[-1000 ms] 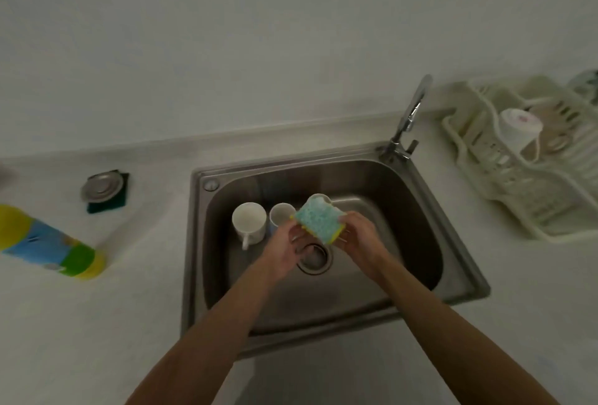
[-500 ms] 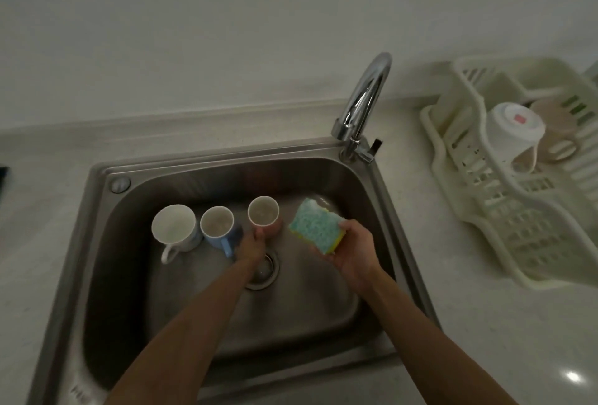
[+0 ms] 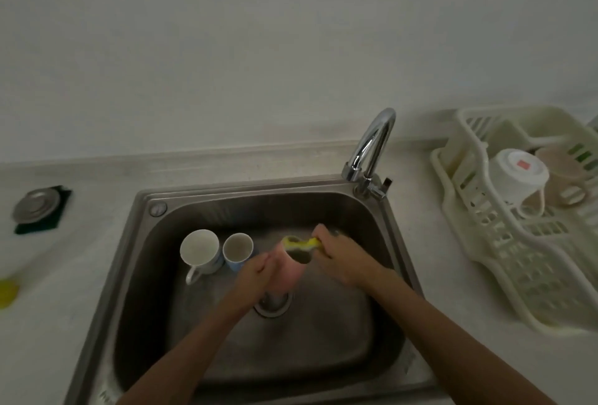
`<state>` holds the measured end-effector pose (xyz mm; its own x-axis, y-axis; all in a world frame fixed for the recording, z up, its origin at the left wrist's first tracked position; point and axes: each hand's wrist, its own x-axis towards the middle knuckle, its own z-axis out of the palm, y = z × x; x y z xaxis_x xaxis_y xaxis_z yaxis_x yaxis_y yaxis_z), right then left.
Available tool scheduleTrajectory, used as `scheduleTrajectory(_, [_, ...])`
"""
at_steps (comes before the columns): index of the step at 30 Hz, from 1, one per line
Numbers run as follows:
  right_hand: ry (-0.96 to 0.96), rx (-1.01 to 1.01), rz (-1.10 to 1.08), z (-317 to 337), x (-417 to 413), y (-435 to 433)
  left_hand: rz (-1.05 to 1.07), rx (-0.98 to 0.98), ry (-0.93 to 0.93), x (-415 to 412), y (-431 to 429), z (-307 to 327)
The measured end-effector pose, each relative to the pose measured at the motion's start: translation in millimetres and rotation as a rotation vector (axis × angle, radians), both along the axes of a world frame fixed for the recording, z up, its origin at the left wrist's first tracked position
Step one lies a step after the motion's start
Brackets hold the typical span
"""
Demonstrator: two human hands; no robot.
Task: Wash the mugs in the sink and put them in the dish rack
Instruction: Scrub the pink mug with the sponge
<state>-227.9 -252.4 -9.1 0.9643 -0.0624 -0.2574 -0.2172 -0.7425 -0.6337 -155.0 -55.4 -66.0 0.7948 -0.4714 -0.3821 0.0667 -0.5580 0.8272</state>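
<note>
My left hand (image 3: 254, 275) grips a pink mug (image 3: 286, 270), tilted above the drain of the steel sink (image 3: 142, 243). My right hand (image 3: 339, 254) holds a yellow sponge (image 3: 302, 244) against the mug's rim. A white mug (image 3: 199, 251) and a smaller blue mug (image 3: 238, 249) stand upright side by side on the sink floor to the left. The cream dish rack (image 3: 485, 243) at the right holds an upside-down white mug (image 3: 517, 178) and a beige mug (image 3: 564, 176).
A chrome tap (image 3: 372, 152) arches over the sink's back right corner. On the counter at the left a metal sink plug (image 3: 37, 205) lies on a dark green pad. A yellow object (image 3: 7, 291) shows at the left edge. The drain (image 3: 273, 302) sits under the pink mug.
My left hand has lifted the pink mug off the sink floor and tipped it. My right hand has brought the sponge to its rim. The view shifted a little to the left.
</note>
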Motion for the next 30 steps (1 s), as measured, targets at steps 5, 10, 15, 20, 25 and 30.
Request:
scheduleTrajectory(5, [0.063, -0.044, 0.149, 22, 20, 33, 0.098, -0.033, -0.123, -4, 16, 40])
scheduleTrajectory(10, [0.206, 0.128, 0.137, 45, 33, 51, 0.084, 0.038, -0.162, 14, 34, 50])
scheduleTrajectory(15, [0.274, 0.349, 0.039, 56, 39, 57, 0.134, -0.031, -0.225, 0, 46, 62])
scheduleTrajectory(20, [0.33, 0.423, 0.061, 58, 32, 56, 0.146, -0.035, -0.238, -5, 52, 65])
scheduleTrajectory(25, [0.312, 0.301, 0.099, 53, 25, 72, 0.168, -0.082, -0.234, -13, 52, 68])
scheduleTrajectory(30, [0.275, 0.304, 0.135, 65, 15, 69, 0.143, 0.004, -0.254, -8, 55, 65])
